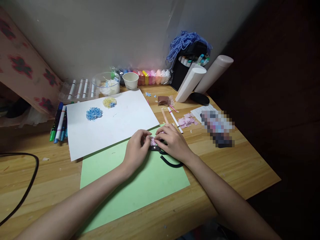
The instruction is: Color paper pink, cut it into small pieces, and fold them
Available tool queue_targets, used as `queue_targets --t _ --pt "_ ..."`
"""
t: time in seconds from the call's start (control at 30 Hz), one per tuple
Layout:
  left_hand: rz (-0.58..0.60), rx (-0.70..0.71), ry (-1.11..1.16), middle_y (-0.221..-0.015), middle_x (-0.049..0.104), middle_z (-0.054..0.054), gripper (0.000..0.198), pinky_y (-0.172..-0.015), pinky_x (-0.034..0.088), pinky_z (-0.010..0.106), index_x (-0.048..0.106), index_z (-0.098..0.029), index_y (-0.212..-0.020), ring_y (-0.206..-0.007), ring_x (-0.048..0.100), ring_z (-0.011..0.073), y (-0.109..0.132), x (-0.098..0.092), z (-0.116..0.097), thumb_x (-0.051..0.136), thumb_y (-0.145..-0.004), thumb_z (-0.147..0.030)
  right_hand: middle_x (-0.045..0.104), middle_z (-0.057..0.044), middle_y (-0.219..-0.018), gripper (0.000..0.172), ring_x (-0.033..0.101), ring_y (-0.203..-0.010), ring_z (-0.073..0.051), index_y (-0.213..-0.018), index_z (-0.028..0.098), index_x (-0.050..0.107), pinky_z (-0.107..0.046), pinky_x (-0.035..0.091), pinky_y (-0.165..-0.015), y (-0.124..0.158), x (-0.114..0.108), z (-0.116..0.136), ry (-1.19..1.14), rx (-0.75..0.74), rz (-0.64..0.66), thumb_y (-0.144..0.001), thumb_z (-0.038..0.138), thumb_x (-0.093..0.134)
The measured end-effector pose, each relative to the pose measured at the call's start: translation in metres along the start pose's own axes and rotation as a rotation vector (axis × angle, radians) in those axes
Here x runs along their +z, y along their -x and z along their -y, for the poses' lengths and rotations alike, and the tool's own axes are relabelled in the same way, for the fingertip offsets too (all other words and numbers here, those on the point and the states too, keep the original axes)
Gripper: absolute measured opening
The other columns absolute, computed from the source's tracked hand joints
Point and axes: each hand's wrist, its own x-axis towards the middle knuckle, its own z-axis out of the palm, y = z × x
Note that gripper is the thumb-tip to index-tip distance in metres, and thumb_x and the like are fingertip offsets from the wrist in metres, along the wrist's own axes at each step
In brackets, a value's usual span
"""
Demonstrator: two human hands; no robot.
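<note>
My left hand (137, 148) and my right hand (173, 141) meet over the top of a green sheet (130, 193). Crumpled pink paper scraps (153, 142) show between their curled fingertips, both hands pinching at them. Directly under the fingers lies a pair of scissors (172, 163) with black handles, its blades mostly hidden by my hands. Beyond my left hand, a white sheet (120, 128) overlaps the green one. It carries a round cluster of blue shreds (94, 114) and a yellow cluster (109, 102) with some blue at its edge.
A pink scrap pile (187, 120) lies right of a white marker (175, 120). Behind stand a paper cup (130, 80), a clear bowl (106, 85), wrapped coloured clay (152, 77), white bottles (191, 83) and a black pen holder (179, 75). Several markers (60, 123) lie left; a cable (36, 166) curves nearby.
</note>
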Motion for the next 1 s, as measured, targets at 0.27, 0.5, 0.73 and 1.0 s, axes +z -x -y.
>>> queue_targets --t 0.27,0.5,0.73,1.0 --pt "-0.039 -0.064 0.162 -0.088 0.064 0.003 0.018 -0.073 0.044 0.030 0.058 -0.019 -0.090 -0.081 0.060 0.0180 0.001 -0.001 0.001 0.041 -0.092 -0.024 0.067 -0.008 -0.092 0.008 0.052 -0.092 -0.023 -0.086 0.018 0.067 -0.038 0.049 -0.081 0.001 -0.002 -0.003 -0.025 0.022 -0.073 -0.085 0.017 0.060" --pt "-0.043 -0.068 0.160 -0.087 0.062 0.002 0.017 -0.072 0.042 0.030 0.058 -0.019 -0.088 -0.080 0.057 0.0177 0.000 -0.002 -0.001 0.041 -0.091 -0.021 0.067 -0.008 -0.091 0.010 0.052 -0.093 -0.024 -0.082 0.019 0.069 -0.038 0.048 -0.082 0.000 0.007 -0.004 -0.034 0.033 -0.071 -0.086 0.017 0.059" --pt "0.023 -0.039 0.231 -0.085 0.060 0.002 0.014 -0.070 0.042 0.029 0.057 -0.020 -0.091 -0.075 0.054 0.0160 0.000 -0.003 0.001 0.047 -0.092 -0.030 0.065 -0.005 -0.085 0.005 0.059 -0.084 -0.020 -0.077 0.020 0.065 -0.032 0.047 -0.069 -0.002 0.001 -0.002 -0.510 0.332 -0.164 -0.082 0.022 0.064" --pt "0.141 0.027 0.382 -0.082 0.058 0.002 0.021 -0.068 0.044 0.028 0.058 -0.019 -0.090 -0.072 0.054 0.0150 0.001 -0.003 0.001 0.052 -0.091 -0.039 0.063 -0.002 -0.080 0.012 0.058 -0.077 -0.017 -0.075 0.019 0.065 -0.029 0.043 -0.067 -0.001 -0.007 0.000 -0.800 0.422 -0.084 -0.079 0.030 0.068"
